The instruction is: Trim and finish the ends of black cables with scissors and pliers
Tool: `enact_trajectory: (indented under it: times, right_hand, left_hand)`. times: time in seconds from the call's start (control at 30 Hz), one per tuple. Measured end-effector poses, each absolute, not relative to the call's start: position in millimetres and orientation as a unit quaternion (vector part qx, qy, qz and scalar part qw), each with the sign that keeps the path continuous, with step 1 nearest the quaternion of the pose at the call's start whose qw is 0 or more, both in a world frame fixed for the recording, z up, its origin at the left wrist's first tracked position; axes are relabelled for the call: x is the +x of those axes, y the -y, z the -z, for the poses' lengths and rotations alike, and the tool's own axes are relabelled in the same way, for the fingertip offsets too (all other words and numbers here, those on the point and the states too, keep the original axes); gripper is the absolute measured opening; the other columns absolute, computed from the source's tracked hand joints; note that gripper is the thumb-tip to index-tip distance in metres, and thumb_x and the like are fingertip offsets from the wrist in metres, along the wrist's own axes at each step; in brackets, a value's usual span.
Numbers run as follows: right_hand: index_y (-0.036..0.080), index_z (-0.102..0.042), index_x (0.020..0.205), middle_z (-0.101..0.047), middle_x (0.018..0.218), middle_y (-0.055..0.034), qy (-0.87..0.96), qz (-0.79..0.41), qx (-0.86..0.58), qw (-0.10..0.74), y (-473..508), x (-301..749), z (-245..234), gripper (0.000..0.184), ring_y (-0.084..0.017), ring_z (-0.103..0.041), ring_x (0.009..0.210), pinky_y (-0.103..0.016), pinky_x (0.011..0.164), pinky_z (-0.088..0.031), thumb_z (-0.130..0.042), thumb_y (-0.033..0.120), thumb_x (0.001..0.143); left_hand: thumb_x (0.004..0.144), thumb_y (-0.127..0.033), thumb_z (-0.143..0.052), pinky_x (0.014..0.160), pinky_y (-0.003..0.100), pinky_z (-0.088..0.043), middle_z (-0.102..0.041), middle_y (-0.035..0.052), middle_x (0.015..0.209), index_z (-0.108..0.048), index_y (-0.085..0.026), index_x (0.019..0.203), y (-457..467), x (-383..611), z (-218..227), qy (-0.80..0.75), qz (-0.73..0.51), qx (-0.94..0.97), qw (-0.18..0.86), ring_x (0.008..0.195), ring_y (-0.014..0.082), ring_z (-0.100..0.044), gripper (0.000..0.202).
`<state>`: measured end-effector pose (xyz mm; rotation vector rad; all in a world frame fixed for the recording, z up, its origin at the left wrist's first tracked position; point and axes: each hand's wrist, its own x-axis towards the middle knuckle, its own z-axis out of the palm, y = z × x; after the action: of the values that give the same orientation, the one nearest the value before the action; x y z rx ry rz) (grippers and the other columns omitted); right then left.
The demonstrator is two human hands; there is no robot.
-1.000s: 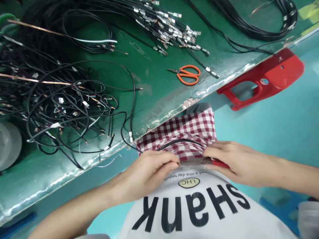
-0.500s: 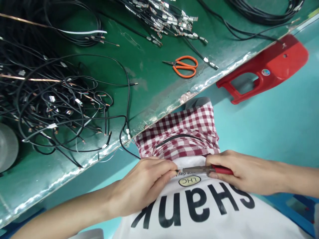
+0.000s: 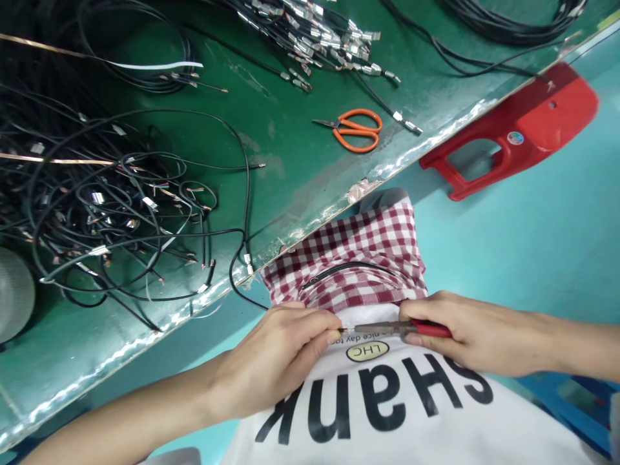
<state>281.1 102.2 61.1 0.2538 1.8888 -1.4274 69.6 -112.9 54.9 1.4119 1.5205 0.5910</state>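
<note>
Grip: right hand (image 3: pixel 467 336) clamps pliers (image 3: pixel 382 328), left hand (image 3: pixel 276 355) pinches cable (image 3: pixel 349 265).

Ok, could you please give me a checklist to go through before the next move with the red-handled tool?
1. Right hand has a closed grip on the red-handled tool: ok.
2. Left hand is pinched shut at the tool's tip: ok.
3. End of the black cable is seated in the tip: cannot tell, the fingers hide it.
4. Cable slack is free: ok, a loop lies loose on the checked cloth.
5. Left fingertips are clear of the tip: not ok, they sit right against it.
6. Orange scissors are out of the way on the green table: ok.
</note>
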Motion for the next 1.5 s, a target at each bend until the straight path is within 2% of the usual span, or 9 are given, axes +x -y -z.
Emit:
enact_trajectory:
  times: [0.33,0.5,0.87,0.97,1.13,1.23,1.33,1.4,1.5]
  right_hand:
    - [0.020,-0.044,0.084,-0.051,0.069,0.0032,-0.742,0.546,0.115,0.371,-106.7,277.2,-59.4,0.034,-0.010,-0.044,0.060,-0.024,0.054,-0.032,-0.043,0.048,0.104]
    - [0.020,-0.044,0.085,-0.050,0.069,0.0029,-0.730,0.550,0.128,0.384,-107.7,275.2,-57.3,0.034,-0.010,-0.044,0.061,-0.024,0.053,-0.032,-0.042,0.048,0.104]
    - [0.019,-0.046,0.082,-0.047,0.068,0.0021,-0.717,0.570,0.146,0.375,-108.8,279.0,-54.5,0.038,-0.011,-0.042,0.061,-0.025,0.054,-0.032,-0.045,0.052,0.101]
    - [0.019,-0.046,0.081,-0.047,0.067,0.0023,-0.728,0.568,0.140,0.357,-113.0,272.4,-53.7,0.038,-0.011,-0.040,0.061,-0.025,0.055,-0.032,-0.046,0.051,0.100]
    - [0.019,-0.056,0.091,-0.055,0.073,0.0008,-0.779,0.534,0.144,0.297,-130.0,255.0,-62.9,0.034,-0.012,-0.047,0.065,-0.026,0.058,-0.034,-0.044,0.050,0.101]
    - [0.019,-0.058,0.099,-0.058,0.081,-0.0009,-0.794,0.529,0.134,0.268,-142.2,249.8,-67.7,0.039,-0.014,-0.050,0.072,-0.027,0.063,-0.037,-0.043,0.056,0.101]
    - [0.019,-0.057,0.105,-0.060,0.090,-0.0027,-0.798,0.538,0.129,0.239,-150.4,249.4,-65.6,0.038,-0.016,-0.052,0.079,-0.029,0.069,-0.040,-0.045,0.055,0.100]
    - [0.019,-0.057,0.105,-0.058,0.091,-0.0023,-0.795,0.548,0.134,0.221,-152.3,250.2,-61.1,0.035,-0.016,-0.050,0.080,-0.029,0.071,-0.041,-0.047,0.053,0.100]
    - [0.019,-0.056,0.101,-0.055,0.088,-0.0012,-0.793,0.559,0.148,0.193,-150.9,250.1,-53.6,0.035,-0.015,-0.047,0.077,-0.028,0.070,-0.041,-0.049,0.053,0.099]
  left_hand:
    - [0.101,-0.030,-0.046,0.075,0.020,-0.043,-0.069,-0.0048,0.088,-0.064,-0.023,0.103,111.0,63.4,-48.7,-0.634,-0.210,0.533,0.519,0.079,0.0052,-0.062,0.020]
    - [0.101,-0.032,-0.046,0.080,0.019,-0.044,-0.071,-0.0036,0.101,-0.064,-0.025,0.110,113.6,60.0,-44.0,-0.643,-0.205,0.528,0.516,0.088,0.0064,-0.064,0.021]
    - [0.101,-0.029,-0.046,0.074,0.022,-0.041,-0.069,-0.0025,0.085,-0.067,-0.021,0.107,118.0,50.3,-47.8,-0.656,-0.167,0.572,0.463,0.076,0.0068,-0.061,0.023]
    - [0.101,-0.030,-0.046,0.076,0.022,-0.042,-0.070,-0.0010,0.089,-0.067,-0.020,0.104,112.1,48.8,-48.6,-0.671,-0.161,0.572,0.444,0.079,0.0077,-0.062,0.023]
    - [0.100,-0.033,-0.048,0.078,0.019,-0.044,-0.071,0.0018,0.100,-0.067,-0.019,0.110,87.7,51.9,-51.7,-0.705,-0.244,0.521,0.415,0.086,0.0083,-0.063,0.025]
    - [0.100,-0.035,-0.049,0.067,0.017,-0.041,-0.068,0.0010,0.083,-0.069,-0.016,0.102,76.8,51.7,-52.0,-0.728,-0.326,0.447,0.405,0.071,0.0056,-0.056,0.028]
    - [0.100,-0.038,-0.049,0.057,0.016,-0.037,-0.058,-0.0007,0.065,-0.070,-0.012,0.106,72.1,49.8,-52.1,-0.725,-0.378,0.383,0.429,0.059,0.0046,-0.048,0.033]
    - [0.100,-0.038,-0.049,0.055,0.016,-0.035,-0.056,-0.0009,0.063,-0.069,-0.011,0.110,71.0,49.1,-52.3,-0.716,-0.397,0.359,0.449,0.056,0.0040,-0.045,0.035]
    - [0.101,-0.038,-0.047,0.051,0.015,-0.032,-0.063,0.0012,0.068,-0.068,-0.011,0.115,70.5,49.3,-51.7,-0.704,-0.413,0.346,0.462,0.053,0.0026,-0.043,0.037]
